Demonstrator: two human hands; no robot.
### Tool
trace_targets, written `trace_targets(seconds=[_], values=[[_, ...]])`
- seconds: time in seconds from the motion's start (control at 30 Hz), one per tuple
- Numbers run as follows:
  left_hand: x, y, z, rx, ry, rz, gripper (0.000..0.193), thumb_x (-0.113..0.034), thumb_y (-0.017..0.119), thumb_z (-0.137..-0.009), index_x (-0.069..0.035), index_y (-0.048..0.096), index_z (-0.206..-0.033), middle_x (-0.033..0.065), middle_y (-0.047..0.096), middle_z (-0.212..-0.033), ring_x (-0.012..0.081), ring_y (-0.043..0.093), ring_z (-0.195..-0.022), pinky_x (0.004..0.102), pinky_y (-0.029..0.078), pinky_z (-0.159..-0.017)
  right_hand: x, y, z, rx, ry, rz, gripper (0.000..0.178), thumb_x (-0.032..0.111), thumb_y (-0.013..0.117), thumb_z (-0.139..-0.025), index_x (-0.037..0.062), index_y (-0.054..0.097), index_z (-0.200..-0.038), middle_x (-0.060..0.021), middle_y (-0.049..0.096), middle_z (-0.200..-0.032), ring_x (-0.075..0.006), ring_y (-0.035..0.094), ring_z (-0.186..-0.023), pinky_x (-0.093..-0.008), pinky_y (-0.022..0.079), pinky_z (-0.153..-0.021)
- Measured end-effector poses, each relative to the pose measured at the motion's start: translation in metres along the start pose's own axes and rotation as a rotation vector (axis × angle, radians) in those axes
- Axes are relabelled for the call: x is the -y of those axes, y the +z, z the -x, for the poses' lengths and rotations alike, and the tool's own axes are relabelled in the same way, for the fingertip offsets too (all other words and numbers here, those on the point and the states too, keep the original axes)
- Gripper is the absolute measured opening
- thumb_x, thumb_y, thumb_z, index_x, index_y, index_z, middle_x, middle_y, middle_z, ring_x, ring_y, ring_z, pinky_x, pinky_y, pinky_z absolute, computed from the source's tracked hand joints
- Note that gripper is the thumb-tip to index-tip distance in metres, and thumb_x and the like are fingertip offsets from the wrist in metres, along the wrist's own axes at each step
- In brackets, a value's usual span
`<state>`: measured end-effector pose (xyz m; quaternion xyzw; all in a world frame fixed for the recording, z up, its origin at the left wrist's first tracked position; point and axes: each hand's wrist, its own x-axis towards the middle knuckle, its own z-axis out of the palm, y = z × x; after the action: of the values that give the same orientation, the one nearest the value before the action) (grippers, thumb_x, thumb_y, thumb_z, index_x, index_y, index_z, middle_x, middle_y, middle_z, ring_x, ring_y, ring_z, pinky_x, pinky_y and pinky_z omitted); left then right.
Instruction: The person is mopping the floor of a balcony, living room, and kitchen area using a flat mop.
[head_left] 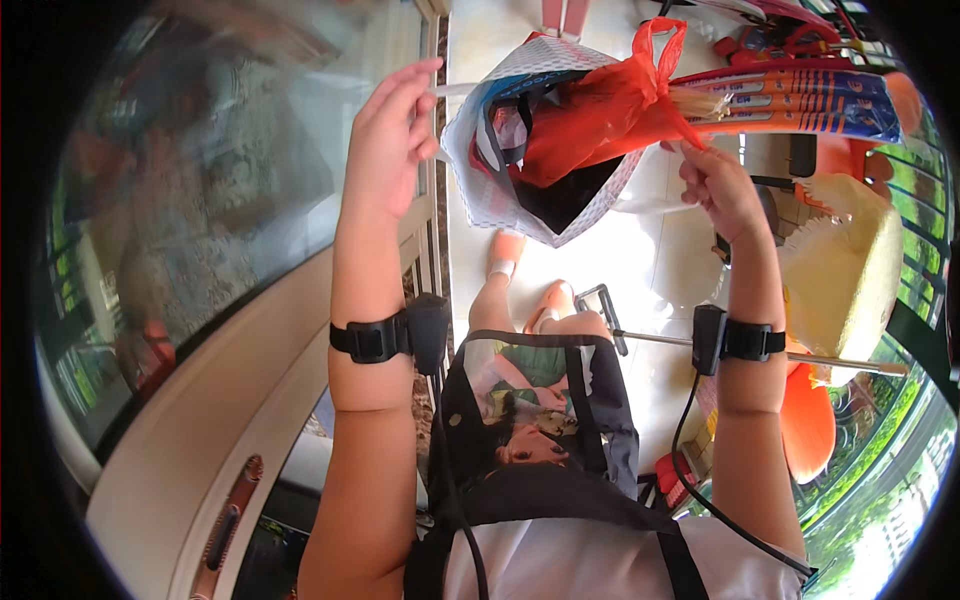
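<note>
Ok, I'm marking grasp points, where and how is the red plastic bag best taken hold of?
Probably by the gathered neck of the red plastic bag, from above with the right hand: it narrows there and juts out of the patterned bag, while its body widens.

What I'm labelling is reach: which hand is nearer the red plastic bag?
Right: the right hand touches the red plastic bag at its right side; the left hand is apart, left of the tote.

left hand bends its fingers while right hand pinches
</note>
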<state>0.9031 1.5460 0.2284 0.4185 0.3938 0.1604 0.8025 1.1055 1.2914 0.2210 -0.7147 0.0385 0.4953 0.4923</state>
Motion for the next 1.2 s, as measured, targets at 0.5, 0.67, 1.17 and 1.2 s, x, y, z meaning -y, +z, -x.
trace_targets(seconds=[0.5, 0.67, 1.17, 1.2], values=[[-0.103, 0.078, 0.04, 0.01, 0.032, -0.129, 0.027, -0.018, 0.052, -0.085, -0.008, 0.053, -0.111, -0.0042, 0.044, -0.07, 0.0015, 0.03, -0.046, 0.0166, 0.026, -0.042, 0.06, -0.036, 0.019, 0.087, -0.299, -0.026, 0.024, 0.004, 0.05, -0.08, -0.0035, 0.058, -0.101, -0.0074, 0.06, -0.073, -0.0087, 0.046, -0.053, -0.0226, 0.041, -0.052], [-0.087, 0.057, 0.056, -0.204, -0.024, -0.133, 0.022, -0.016, 0.05, -0.084, -0.01, 0.057, -0.104, -0.0047, 0.042, -0.07, 0.0035, 0.03, -0.046, 0.0202, 0.028, -0.045, 0.063, 0.01, 0.015, 0.121, -0.384, 0.114, 0.025, 0.005, 0.055, -0.071, -0.0056, 0.062, -0.093, -0.0099, 0.063, -0.073, -0.0152, 0.056, -0.057, -0.0255, 0.046, -0.056], [-0.044, -0.05, -0.063, -0.292, -0.3, -0.363, 0.024, -0.015, 0.046, -0.084, -0.014, 0.055, -0.106, -0.0014, 0.054, -0.086, 0.01, 0.052, -0.08, 0.026, 0.043, -0.072, 0.105, 0.2, -0.099, 0.243, -0.546, 0.848, 0.029, 0.011, 0.046, -0.068, 0.0103, 0.064, -0.091, -0.0234, 0.06, -0.079, -0.0388, 0.059, -0.077, -0.0439, 0.047, -0.073], [-0.041, -0.056, -0.072, -0.31, -0.373, -0.379, 0.023, -0.015, 0.046, -0.084, -0.015, 0.055, -0.106, -0.0016, 0.054, -0.086, 0.0098, 0.052, -0.08, 0.0263, 0.043, -0.072, 0.102, 0.208, -0.106, 0.252, -0.513, 0.823, 0.029, 0.01, 0.046, -0.068, 0.0107, 0.064, -0.092, -0.0237, 0.06, -0.08, -0.0389, 0.059, -0.077, -0.044, 0.047, -0.074]])
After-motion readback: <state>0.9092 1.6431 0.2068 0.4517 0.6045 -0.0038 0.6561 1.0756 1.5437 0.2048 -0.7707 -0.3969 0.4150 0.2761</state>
